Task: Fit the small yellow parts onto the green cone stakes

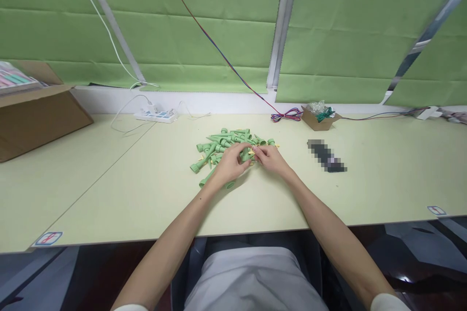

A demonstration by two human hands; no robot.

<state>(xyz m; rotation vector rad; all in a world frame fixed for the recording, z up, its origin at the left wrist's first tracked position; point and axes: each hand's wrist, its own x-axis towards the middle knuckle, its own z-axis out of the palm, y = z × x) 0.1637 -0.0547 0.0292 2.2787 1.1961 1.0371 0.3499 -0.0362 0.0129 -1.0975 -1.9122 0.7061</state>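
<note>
While the head view looks down on the surface (255, 214), both hands work at the near right side of a heap of green spikes (215, 147). The left hand (231, 163) has its thumb and forefinger curved around a green piece (245, 155); I cannot tell whether they press on it or merely surround it. The right hand (270, 159) has its fingers pinched together on a small yellow piece (251, 153), right beside the green one.

The green piece looks like light, stiff moulded plastic, probably smooth enough to roll or slip. Its broad hollow end should give the surest hold, with the slim tapered shaft as the second choice. The yellow piece is tiny and easily dropped, so a fingertip pinch suits it.

Spikes lie crossed just beyond the hands, crowding the fingers on the far side, and others lie beside the left wrist. To the right, well apart, are a pixelated dark object (326, 155) and a small open carton (316, 122); coiled wire (286, 115) lies just beside the carton. A power strip (156, 116) and a large cardboard box (40, 119) stand off to the left, out of the way.
</note>
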